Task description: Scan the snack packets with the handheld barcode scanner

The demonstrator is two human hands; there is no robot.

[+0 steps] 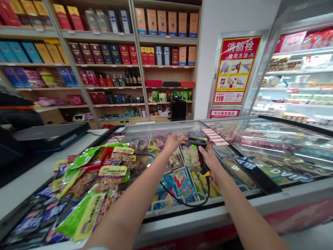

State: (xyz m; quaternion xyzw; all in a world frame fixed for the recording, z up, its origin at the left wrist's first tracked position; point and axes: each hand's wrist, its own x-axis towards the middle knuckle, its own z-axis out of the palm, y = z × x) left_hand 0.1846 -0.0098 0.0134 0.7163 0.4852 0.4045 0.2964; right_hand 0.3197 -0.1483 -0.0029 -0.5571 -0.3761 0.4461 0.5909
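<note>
My right hand (pixel 210 160) is closed round the handle of a black barcode scanner (pixel 199 146) with a yellow-trimmed base. The scanner's head points left, and its black cable (pixel 192 205) loops down over the freezer glass. My left hand (pixel 171 143) pinches a small orange-brown snack packet (pixel 181 139) just in front of the scanner's head. The packet is blurred, so its print cannot be read. Both hands are above the glass-topped chest freezer (pixel 187 217), through which several bagged frozen goods (pixel 182 182) show.
Bagged snacks (pixel 111 170) pile on the freezer's left side, beside dark packets (pixel 31 220). A white counter (pixel 23 173) with a black device (pixel 52 133) stands left. Boxed goods fill the back shelves (pixel 104 66). A lit refrigerated case (pixel 299 86) and a red fire-hydrant sign (pixel 236 69) are at right.
</note>
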